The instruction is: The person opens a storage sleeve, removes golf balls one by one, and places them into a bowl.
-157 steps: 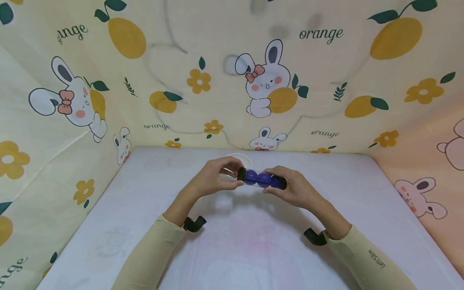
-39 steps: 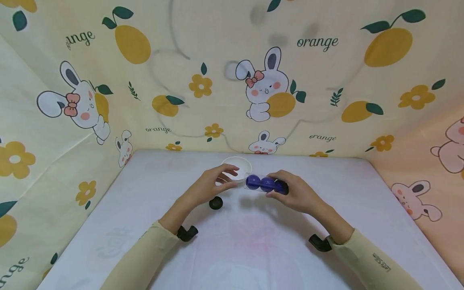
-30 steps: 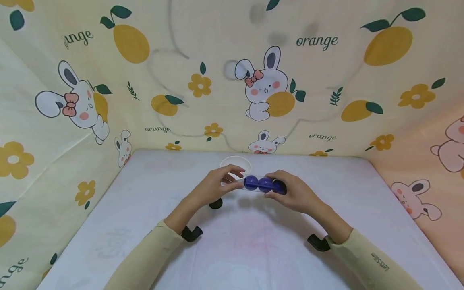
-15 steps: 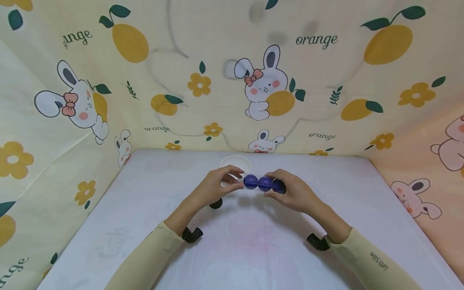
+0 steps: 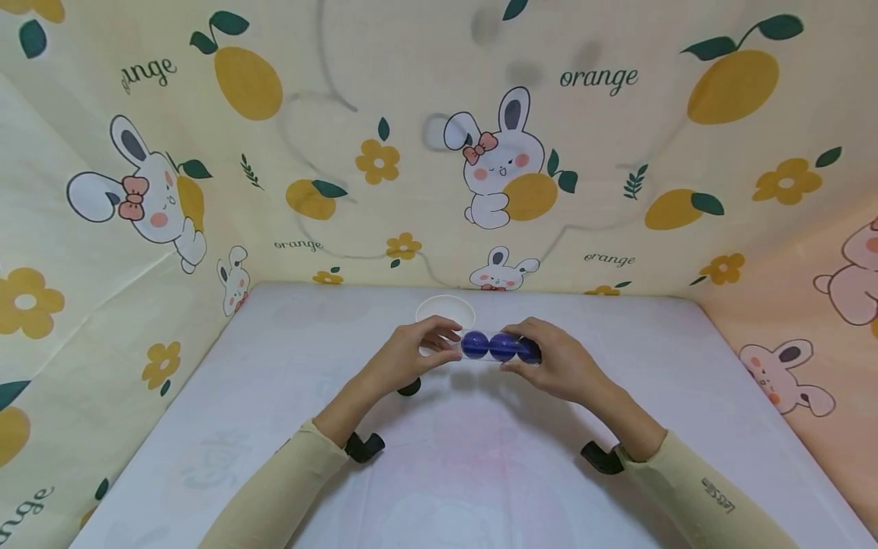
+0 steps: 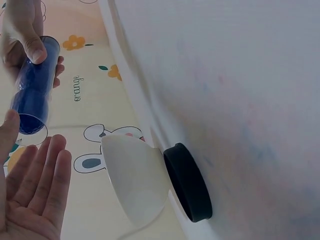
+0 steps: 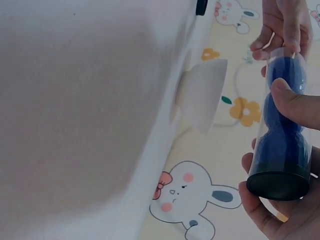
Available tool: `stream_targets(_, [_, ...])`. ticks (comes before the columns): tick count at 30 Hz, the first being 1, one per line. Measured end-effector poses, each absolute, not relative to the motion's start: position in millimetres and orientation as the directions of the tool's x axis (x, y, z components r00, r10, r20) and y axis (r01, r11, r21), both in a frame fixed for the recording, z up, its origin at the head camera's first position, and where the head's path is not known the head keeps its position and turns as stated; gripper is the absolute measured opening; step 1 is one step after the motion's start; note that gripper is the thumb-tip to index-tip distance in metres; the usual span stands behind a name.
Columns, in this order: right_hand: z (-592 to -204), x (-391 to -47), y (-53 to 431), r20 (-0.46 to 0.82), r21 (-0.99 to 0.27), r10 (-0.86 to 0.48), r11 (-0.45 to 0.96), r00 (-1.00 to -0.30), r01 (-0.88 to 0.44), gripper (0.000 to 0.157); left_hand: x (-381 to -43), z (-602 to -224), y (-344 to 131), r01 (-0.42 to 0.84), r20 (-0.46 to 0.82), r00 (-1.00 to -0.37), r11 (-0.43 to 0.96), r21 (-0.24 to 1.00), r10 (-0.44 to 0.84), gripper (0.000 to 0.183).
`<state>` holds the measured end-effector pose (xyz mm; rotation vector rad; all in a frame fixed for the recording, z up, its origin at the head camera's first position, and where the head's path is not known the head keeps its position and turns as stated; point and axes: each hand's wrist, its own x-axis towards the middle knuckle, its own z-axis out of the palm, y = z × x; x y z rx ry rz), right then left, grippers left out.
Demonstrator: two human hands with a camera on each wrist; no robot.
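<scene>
A clear tube [image 7: 259,150] holding a row of blue balls [image 5: 475,345] is held nearly level above the table. My right hand [image 5: 559,362] grips it around the right part, where a black end cap [image 7: 278,186] closes it. At the uncapped left end, my left hand [image 5: 410,349] holds the rim between thumb and fingertips; its other fingers are fairly straight in the left wrist view. A loose black cap [image 6: 187,182] lies on the table just under my left hand, partly hidden by it in the head view.
Behind my left hand stands a white bowl [image 6: 132,175], close to the back of the white table [image 5: 309,320]. Printed cloth walls [image 5: 425,69] enclose the table at the back and both sides. A black wrist mount [image 5: 366,447] sits below each hand.
The black cap has come off the tube's left end and now lies on the table. My left hand, apart from the tube 1.3 seconds ago, has moved right to its uncapped end.
</scene>
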<state>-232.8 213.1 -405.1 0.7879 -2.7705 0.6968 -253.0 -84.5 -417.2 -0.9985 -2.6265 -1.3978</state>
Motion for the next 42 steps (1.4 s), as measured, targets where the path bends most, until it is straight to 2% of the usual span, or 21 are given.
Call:
stream_targets(30, [-395.6, -233.0, 214.0, 0.332, -0.318, -0.46, 0.767, -0.823, -0.557, 0.054, -251.7, -417.9, -77.3, 0.49, 0.263, -0.823, 0.395, 0.777, 0.503, 0.046])
stream_targets(42, [-396.5, -231.5, 213.7, 0.318, -0.366, -0.446, 0.757, -0.837, -0.542, 0.053, -252.6, -417.3, -77.6, 0.48, 0.245, -0.834, 0.432, 0.763, 0.495, 0.047])
